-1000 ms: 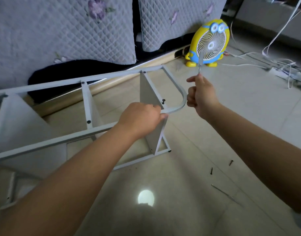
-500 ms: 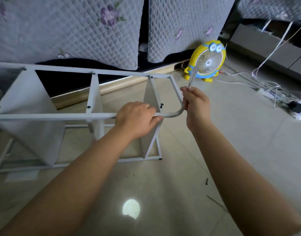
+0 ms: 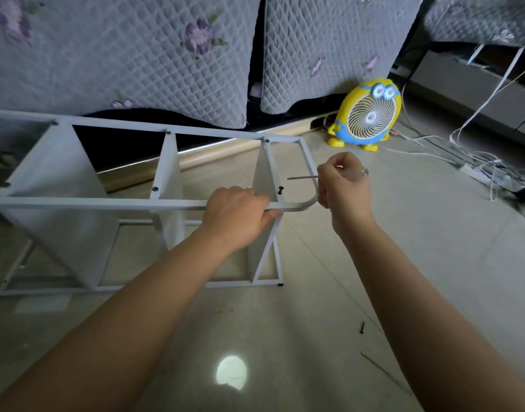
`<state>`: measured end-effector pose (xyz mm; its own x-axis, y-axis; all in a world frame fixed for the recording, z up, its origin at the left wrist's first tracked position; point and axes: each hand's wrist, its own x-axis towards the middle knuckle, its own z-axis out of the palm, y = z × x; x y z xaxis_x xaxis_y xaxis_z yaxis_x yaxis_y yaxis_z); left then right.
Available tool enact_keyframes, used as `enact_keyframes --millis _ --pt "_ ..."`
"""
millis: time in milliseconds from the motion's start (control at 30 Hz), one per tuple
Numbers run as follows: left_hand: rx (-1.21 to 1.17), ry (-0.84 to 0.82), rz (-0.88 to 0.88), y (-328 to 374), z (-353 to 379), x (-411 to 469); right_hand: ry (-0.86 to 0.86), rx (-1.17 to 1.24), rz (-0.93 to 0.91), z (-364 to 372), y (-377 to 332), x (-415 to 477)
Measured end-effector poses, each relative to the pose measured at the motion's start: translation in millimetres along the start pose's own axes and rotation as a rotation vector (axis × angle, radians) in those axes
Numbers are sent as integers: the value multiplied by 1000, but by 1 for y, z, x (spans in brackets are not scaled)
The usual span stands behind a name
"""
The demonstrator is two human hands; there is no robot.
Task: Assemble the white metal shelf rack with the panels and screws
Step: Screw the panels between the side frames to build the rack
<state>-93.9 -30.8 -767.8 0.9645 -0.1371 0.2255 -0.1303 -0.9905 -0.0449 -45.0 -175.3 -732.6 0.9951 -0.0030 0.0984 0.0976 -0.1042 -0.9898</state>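
— Item one, and its position?
— White metal shelf rack (image 3: 91,203), lying on its side on the tiled floor (image 3: 419,263). Its long axis runs left to right across the view, and the rounded end points right, toward the fan.

— Construction?
— Thin square tube, painted matt white, with a curved corner at the right end. Three flat sheet panels stand crosswise between the rails: the left (image 3: 53,179), middle (image 3: 169,173) and right (image 3: 264,176). A black screw (image 3: 280,190) stands proud of the near rail, just beside the right panel.

— Hands?
— The left hand (image 3: 240,215) is wrapped round the near rail at the right panel. The right hand (image 3: 341,185) is closed round a screwdriver (image 3: 303,177). Its slim metal shaft lies roughly level and points left, tip near the right panel and above the screw. The clear handle end shows past the knuckles.

— Loose stock?
— One dark screw (image 3: 362,327) and a thin rod (image 3: 380,370), both on the floor to the right.

— Surroundings?
— Grey quilted cushions (image 3: 136,55) with purple flowers, a yellow cartoon fan (image 3: 370,115), and tangled white cables (image 3: 478,162) far right.
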Motion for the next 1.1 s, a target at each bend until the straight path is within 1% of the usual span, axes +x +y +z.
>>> enact_keyframes --millis 33,67,167,200,233,300,367,433,533,600,667,733,933,1033,1100 --pt "8 8 6 1 2 -1 -13 -15 -18 -3 1 -3" --pt "11 60 25 0 5 -2 -37 -32 -36 -4 3 -5" --pt "12 293 112 -5 14 -5 -72 -56 -68 -7 9 -11" --pt "-7 383 119 -6 21 -7 -80 -43 -68 -7 10 -12" --pt "-18 431 115 -6 26 -10 -88 -11 -58 -6 10 -12" --pt "-41 499 89 -2 31 -15 -109 91 -30 -4 6 -12" --pt "-87 576 59 1 38 -19 -139 151 -49 -2 2 -13" --pt "-127 631 54 1 41 -19 -142 95 -97 -2 2 -13" --pt "-204 725 89 1 42 -16 -50 -10 -143 1 6 -12" --pt "-247 757 105 0 42 -16 10 -60 -177 3 5 -11" --pt "-261 749 114 -1 43 -16 16 -93 -228 4 2 -9" --pt "-272 733 117 -2 44 -16 -16 -123 -269 5 0 -8" --pt "-290 738 112 -1 45 -16 -69 -346 -340 6 -2 -2" --pt "-297 743 101 -1 45 -16 -138 -504 -431 7 -15 0" --pt "-300 738 93 0 44 -17 -199 -575 -454 12 -26 3"
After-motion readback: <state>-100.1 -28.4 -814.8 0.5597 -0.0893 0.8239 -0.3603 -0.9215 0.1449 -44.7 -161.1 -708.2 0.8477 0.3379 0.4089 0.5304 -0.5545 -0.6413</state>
